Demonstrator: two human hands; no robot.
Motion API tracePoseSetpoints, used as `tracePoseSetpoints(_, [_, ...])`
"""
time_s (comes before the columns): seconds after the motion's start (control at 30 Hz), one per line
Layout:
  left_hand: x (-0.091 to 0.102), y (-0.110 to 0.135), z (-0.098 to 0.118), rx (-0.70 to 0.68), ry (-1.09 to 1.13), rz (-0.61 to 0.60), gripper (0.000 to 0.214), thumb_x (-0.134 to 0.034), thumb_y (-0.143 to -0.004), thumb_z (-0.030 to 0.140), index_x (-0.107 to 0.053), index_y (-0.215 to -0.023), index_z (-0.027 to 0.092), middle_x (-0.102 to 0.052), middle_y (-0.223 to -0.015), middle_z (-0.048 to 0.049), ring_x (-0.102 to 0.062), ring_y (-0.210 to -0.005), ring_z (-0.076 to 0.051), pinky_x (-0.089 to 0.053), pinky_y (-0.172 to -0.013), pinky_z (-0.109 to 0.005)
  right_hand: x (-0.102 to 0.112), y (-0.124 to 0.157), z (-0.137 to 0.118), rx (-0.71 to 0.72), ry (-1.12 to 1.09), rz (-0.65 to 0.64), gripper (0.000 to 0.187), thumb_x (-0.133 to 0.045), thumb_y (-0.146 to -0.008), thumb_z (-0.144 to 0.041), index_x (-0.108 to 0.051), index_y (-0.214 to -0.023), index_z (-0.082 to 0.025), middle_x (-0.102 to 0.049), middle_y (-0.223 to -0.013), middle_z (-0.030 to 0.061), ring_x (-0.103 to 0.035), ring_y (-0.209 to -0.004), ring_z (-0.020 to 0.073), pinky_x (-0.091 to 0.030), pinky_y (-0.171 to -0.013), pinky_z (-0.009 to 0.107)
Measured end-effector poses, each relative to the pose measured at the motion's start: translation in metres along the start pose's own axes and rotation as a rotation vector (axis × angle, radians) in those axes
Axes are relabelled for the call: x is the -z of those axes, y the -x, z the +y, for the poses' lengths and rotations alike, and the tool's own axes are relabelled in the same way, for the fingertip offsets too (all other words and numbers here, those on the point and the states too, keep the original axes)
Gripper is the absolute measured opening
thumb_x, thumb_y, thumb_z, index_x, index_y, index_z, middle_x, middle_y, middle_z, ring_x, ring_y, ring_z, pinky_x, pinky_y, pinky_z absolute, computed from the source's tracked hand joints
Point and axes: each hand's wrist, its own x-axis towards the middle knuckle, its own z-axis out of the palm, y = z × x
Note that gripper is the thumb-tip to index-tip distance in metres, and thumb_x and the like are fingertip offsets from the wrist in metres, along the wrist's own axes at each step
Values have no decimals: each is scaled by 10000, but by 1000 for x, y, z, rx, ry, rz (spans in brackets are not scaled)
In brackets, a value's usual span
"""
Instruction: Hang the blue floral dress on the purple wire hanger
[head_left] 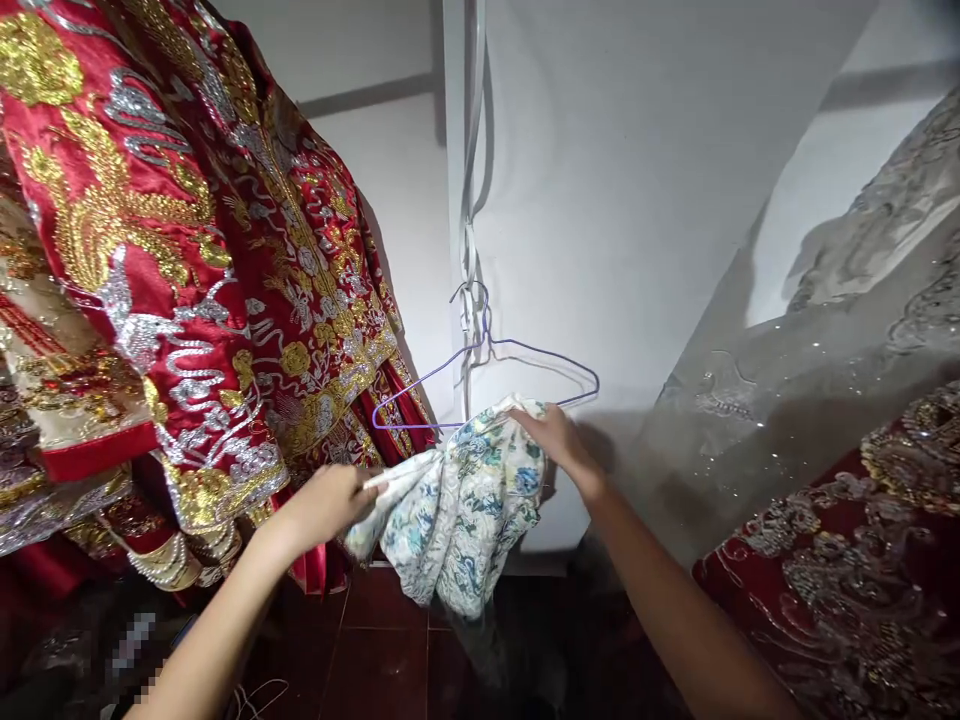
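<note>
A white garment with a blue and green flower print (457, 510) hangs bunched between my two hands. My left hand (330, 500) is closed on its left end. My right hand (559, 440) grips its upper right part, just below the bottom wire of a purple wire hanger (525, 350). The hanger's hook is caught on a white cord (471, 230) that runs down the white wall. The cloth's lower folds droop toward the dark red floor tiles.
A red robe with heavy gold and silver embroidery (187, 270) hangs at the left, close to my left hand. At the right hang a sheer sequinned veil (825, 370) and another dark red embroidered garment (847, 580). White wall (637, 180) behind.
</note>
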Motion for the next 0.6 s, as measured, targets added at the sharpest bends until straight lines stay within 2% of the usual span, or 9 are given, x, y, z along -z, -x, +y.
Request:
tracePoseSetpoints(0.07, [11, -15, 8, -40, -1, 53, 166, -736, -743, 360, -702, -650, 227, -715, -759, -68, -651, -708, -246, -489, -743, -325, 14, 4, 3, 58, 44, 13, 369, -715, -706, -538, -582, -699, -193, -571, -564, 21, -547, -601, 206, -387, -536, 287])
tracePoseSetpoints(0.1, [15, -24, 15, -79, 2, 69, 135, -727, -749, 347, -717, -693, 225, -736, -892, -88, -677, -858, -279, -493, -856, -361, 20, 7, 3, 104, 57, 0, 357, -689, -740, -533, -566, -664, -207, -535, -528, 9, -521, -568, 194, -376, -531, 290])
tracePoseSetpoints(0.2, [15, -49, 46, -277, 15, 65, 119, -661, -805, 317, -717, -769, 219, -673, -1240, -101, -580, -1215, -313, -394, -1091, -418, 30, 18, -2, 183, 59, -47, 348, -620, -818, -521, -577, -647, -222, -483, -476, -6, -472, -492, 174, -355, -509, 294])
tracePoseSetpoints(0.3, [4, -71, 74, -448, 25, 114, 166, -546, -886, 269, -696, -936, 216, -543, -1441, -90, -479, -1343, -292, -338, -1148, -444, 35, 29, -9, 117, 30, -89, 332, -647, -809, -535, -684, -861, -208, -552, -509, 3, -519, -482, 188, -373, -484, 288])
tracePoseSetpoints(0.37, [-3, -84, 81, -488, 27, 157, 268, -509, -906, 227, -658, -1129, 220, -565, -1418, -104, -535, -1288, -281, -393, -1099, -450, 44, 33, -13, 159, 21, -170, 359, -661, -805, -512, -711, -984, -205, -630, -595, 20, -586, -554, 207, -419, -516, 284])
tracePoseSetpoints(0.43, [-8, -97, 79, -499, 12, 156, 381, -497, -910, 196, -611, -1272, 226, -644, -1316, -105, -615, -1181, -266, -449, -1036, -422, 62, 33, -15, 286, 30, -195, 368, -647, -822, -459, -714, -1086, -211, -700, -753, 41, -645, -692, 225, -472, -605, 288])
tracePoseSetpoints(0.5, [-9, -107, 71, -487, -1, 151, 386, -504, -915, 203, -639, -1276, 230, -694, -1234, -96, -645, -1127, -261, -468, -1006, -396, 85, 30, -15, 355, 35, -66, 462, -648, -826, -418, -653, -1244, -221, -723, -968, 71, -672, -845, 240, -500, -683, 294])
tracePoseSetpoints(0.6, [-4, -115, 62, -419, 41, 147, 310, -542, -916, 288, -728, -1159, 241, -720, -1191, -92, -640, -1135, -283, -499, -959, -374, 123, 24, -13, 274, 55, 228, 698, -700, -796, -423, -487, -1435, -242, -656, -1219, 127, -667, -1000, 273, -517, -683, 295])
